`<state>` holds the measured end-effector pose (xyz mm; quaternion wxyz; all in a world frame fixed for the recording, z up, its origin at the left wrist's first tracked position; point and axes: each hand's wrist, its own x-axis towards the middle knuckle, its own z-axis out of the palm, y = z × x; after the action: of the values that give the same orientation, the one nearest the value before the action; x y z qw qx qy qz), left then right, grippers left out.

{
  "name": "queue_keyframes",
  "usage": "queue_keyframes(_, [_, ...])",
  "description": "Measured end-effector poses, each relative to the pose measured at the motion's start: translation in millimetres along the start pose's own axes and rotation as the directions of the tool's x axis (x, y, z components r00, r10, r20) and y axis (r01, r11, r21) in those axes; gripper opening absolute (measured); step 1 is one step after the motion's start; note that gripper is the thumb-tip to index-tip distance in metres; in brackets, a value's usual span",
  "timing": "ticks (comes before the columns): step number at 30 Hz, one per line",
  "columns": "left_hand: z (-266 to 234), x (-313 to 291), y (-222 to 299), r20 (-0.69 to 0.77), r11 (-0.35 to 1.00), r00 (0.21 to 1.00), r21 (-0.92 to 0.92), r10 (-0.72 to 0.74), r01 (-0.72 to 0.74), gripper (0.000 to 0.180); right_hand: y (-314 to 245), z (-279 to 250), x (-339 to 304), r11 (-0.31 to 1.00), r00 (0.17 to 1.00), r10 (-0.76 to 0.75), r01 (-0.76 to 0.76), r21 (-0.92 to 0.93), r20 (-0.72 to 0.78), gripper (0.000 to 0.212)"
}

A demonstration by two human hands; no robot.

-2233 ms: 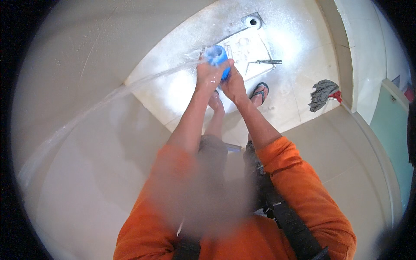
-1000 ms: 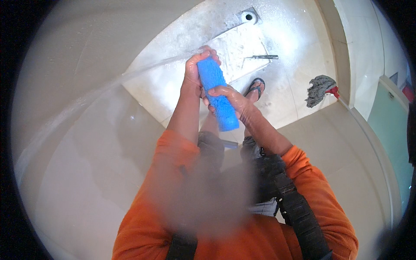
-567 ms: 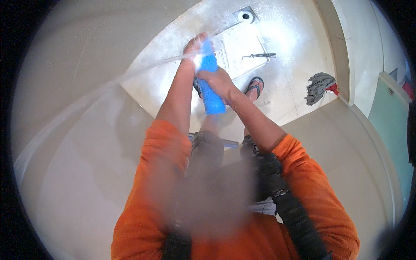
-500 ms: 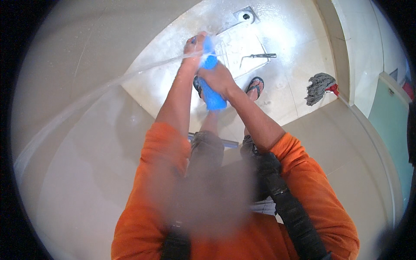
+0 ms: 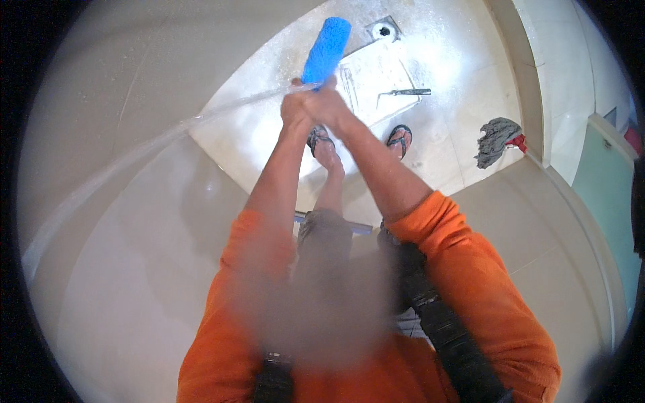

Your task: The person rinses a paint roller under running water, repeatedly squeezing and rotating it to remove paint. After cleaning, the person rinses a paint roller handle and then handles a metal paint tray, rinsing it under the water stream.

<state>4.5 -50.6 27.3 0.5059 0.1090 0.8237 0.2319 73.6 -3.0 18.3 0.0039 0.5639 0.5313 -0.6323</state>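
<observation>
A fluffy blue paint roller sleeve (image 5: 327, 50) points away from me, its far end high in the view. At its near end my left hand (image 5: 296, 111) and my right hand (image 5: 327, 105) are pressed together, both closed round it. My hands hide that near end. From the left, a thin stream of water (image 5: 222, 109) runs to the sleeve just above my fingers. Right of my hands, a roller frame (image 5: 411, 91) with a dark handle and bent wire lies across a whitish rectangular paint tray (image 5: 391, 64) on the wet floor.
Beyond the tray is a round floor drain (image 5: 383, 31). A grey string mop (image 5: 497, 141) with a red fitting and long pale handle lies to the right, by a raised edge. My feet in flip-flops (image 5: 399, 139) stand below the tray. A greenish panel (image 5: 605, 195) is far right.
The sleeve has moved up and away; before, it lay lengthwise under both hands. My left hand has come back from its far end to join the right at the near end.
</observation>
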Motion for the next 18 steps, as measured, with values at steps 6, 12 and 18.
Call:
queue_keyframes(6, [24, -14, 26, -0.071, 0.844, 0.984, 0.527, 0.163, -0.101, 0.040, 12, -8, 76, 0.931, 0.966, 0.246, -0.258, 0.258, 0.081, 0.048])
queue_keyframes(12, [6, -42, 14, -0.132, 0.933, 0.991, 0.356, -0.010, 0.057, 0.032, 8, 14, 69, 0.829, 0.894, 0.447, -0.429, 0.359, 0.034, 0.031])
queue_keyframes(18, [-10, -79, -24, 0.408, 0.708, 0.898, -0.584, -0.167, 0.397, 0.024, 25, -7, 75, 0.607, 0.862, 0.270, -0.498, 0.619, 0.429, 0.044])
